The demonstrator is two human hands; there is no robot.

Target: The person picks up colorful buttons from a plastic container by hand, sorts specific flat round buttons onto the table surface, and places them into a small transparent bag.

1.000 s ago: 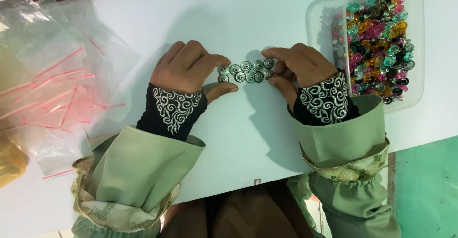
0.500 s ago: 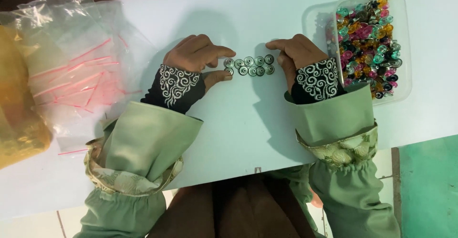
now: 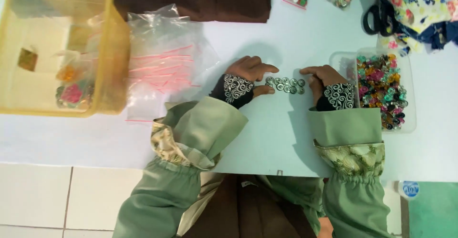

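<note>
Craft workshop: bead tray (image 3: 408, 123), zip bags (image 3: 162, 66)

bright, even daylight, soft shadows beside the hands (image 3: 286, 78) on the white table (image 3: 267, 138), slight overall blur

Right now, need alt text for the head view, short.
Seen from above, a person's left hand and right hand bracket a small cluster of silver buttons on a white table. A clear tray of colourful beads sits at right, plastic bags and a yellow tub at left.
</note>
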